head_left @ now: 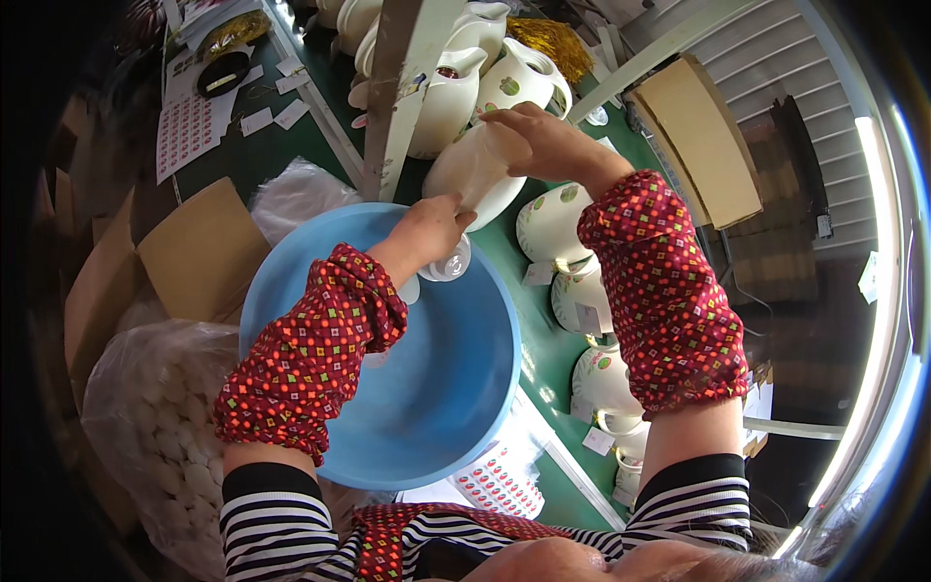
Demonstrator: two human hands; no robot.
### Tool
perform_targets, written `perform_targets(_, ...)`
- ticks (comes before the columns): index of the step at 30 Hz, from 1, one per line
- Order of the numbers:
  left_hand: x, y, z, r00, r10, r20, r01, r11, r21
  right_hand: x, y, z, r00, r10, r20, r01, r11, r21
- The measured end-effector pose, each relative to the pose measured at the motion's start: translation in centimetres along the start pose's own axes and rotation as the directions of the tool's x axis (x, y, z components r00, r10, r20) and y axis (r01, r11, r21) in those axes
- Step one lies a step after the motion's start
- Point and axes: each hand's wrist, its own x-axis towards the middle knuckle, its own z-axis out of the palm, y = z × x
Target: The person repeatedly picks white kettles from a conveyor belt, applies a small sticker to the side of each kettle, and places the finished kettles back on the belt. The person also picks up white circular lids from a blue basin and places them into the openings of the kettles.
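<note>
My left hand (427,233) is closed, thumb and fingers pinching the lower edge of what looks like a thin clear plastic bag (493,155). The upper end of that bag is under the curled fingers of my right hand (558,144). Behind the bag lies the rounded body of a white ceramic pitcher (499,199), partly hidden. A small clear, round, cup-like piece (449,262) shows just below my left hand, above the far rim of a blue plastic basin (417,427). I cannot tell whether my left hand also holds that piece.
More white pitchers with green leaf patterns (509,82) crowd the green table behind a metal post (398,97). Tagged white pots (558,228) line its right side. Open cardboard (204,252) and a clear bag of round white pieces (170,417) are at left; sticker sheets (499,480) lie near the basin.
</note>
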Motion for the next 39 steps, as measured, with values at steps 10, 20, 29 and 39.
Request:
perform_targets(10, 0.6, -0.8, 0.4, 0.999, -0.033, 0.041, 0.034, 0.999, -0.033, 1.8, -2.0, -1.3, 0.904, 0.426, -0.037, -0.426, 0.886, -0.185)
perform_targets(20, 0.8, -0.7, 0.6, 0.999, 0.000, 0.044, 0.001, 1.000, -0.015, 2.0, -1.6, 0.0, 0.932, 0.362, -0.030, -0.351, 0.879, -0.323)
perform_targets(29, 0.4, -0.6, 0.2, 0.998, -0.019, 0.062, 0.020, 1.000, -0.018, 0.7, -1.7, 0.3, 0.967, 0.253, 0.040, -0.238, 0.946, -0.221)
perform_targets(39, 0.9, -0.2, 0.6, 0.998, 0.020, 0.061, -0.023, 0.999, 0.043, 2.4, -3.4, 2.4, 0.919, 0.384, -0.088, -0.380, 0.805, -0.456)
